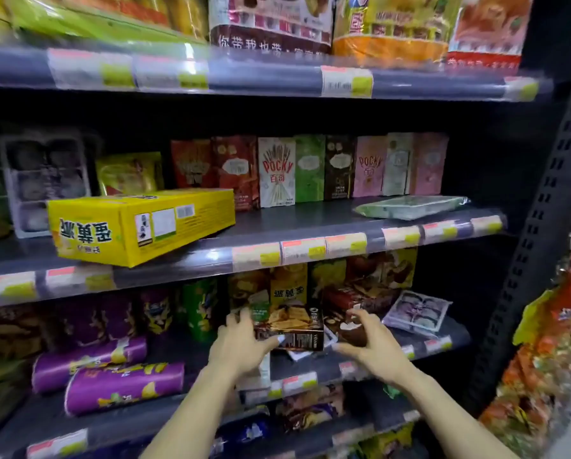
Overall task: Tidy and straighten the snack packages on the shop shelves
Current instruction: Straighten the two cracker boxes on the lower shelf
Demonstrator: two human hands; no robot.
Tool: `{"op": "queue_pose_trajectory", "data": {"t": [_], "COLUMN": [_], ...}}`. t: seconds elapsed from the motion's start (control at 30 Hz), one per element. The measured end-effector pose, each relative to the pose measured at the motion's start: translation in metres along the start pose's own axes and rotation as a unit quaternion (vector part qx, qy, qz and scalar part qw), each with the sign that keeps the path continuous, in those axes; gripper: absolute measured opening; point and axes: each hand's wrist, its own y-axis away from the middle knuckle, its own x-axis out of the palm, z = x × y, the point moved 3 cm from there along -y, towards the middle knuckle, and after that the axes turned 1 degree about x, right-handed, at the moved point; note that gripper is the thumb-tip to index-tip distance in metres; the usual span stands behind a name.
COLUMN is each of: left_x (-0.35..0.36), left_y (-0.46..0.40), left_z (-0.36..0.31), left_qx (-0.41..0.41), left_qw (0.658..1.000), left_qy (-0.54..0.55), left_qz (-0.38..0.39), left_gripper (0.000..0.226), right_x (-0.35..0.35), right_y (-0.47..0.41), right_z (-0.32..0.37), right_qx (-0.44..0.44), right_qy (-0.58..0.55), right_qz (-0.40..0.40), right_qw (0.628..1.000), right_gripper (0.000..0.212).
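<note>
On the lower shelf [420, 354] a dark brown biscuit box [290, 327] lies tilted among other snack boxes. My left hand [241, 342] grips its left end, thumb under the front edge. My right hand [370, 342] hovers just right of the box with fingers spread over a brown-and-white package [350, 329]; whether it touches is unclear. One shelf up, a yellow carton [138, 223] lies flat and skewed, overhanging the front edge. Behind it, Pocky boxes [277, 172] stand upright in a row. A green flat pack [410, 207] lies at that shelf's right end.
Purple crisp tubes [112, 376] lie on their sides at the lower left, with green tubes [201, 306] upright behind. A pale flat pack [416, 313] lies at the lower right. Large bags [271, 24] fill the top shelf. Hanging snack bags [549, 359] crowd the right side beyond the black upright [549, 200].
</note>
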Motion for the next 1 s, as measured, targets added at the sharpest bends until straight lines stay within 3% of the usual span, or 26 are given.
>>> {"op": "queue_pose_trajectory", "data": {"t": [0.2, 0.33, 0.6, 0.77, 0.93, 1.0], "left_x": [0.027, 0.038, 0.047, 0.054, 0.051, 0.048], "left_y": [-0.045, -0.061, -0.065, -0.062, -0.061, -0.061], "left_z": [-0.004, -0.003, -0.011, -0.008, -0.012, -0.017], "left_qx": [-0.211, -0.28, -0.305, -0.264, -0.22, -0.194], "left_qw": [0.975, 0.958, 0.951, 0.958, 0.961, 0.96], "left_qy": [0.064, 0.06, 0.043, 0.093, 0.132, 0.157], "left_qz": [-0.002, 0.012, -0.011, -0.067, -0.106, -0.124], "left_gripper": [0.123, 0.126, 0.116, 0.12, 0.127, 0.128], "right_x": [0.0, 0.009, 0.021, 0.022, 0.02, 0.019], "right_y": [-0.054, -0.084, -0.108, -0.123, -0.134, -0.136], "right_z": [-0.041, -0.051, -0.062, -0.076, -0.082, -0.083], "right_qx": [0.136, 0.184, 0.245, 0.285, 0.324, 0.34], "right_qy": [-0.123, -0.167, -0.218, -0.272, -0.389, -0.437], "right_qz": [-0.032, -0.019, -0.036, -0.032, -0.05, -0.051], "right_qw": [0.982, 0.969, 0.944, 0.918, 0.861, 0.831], "right_gripper": [0.049, 0.074, 0.085, 0.092, 0.085, 0.071]}}
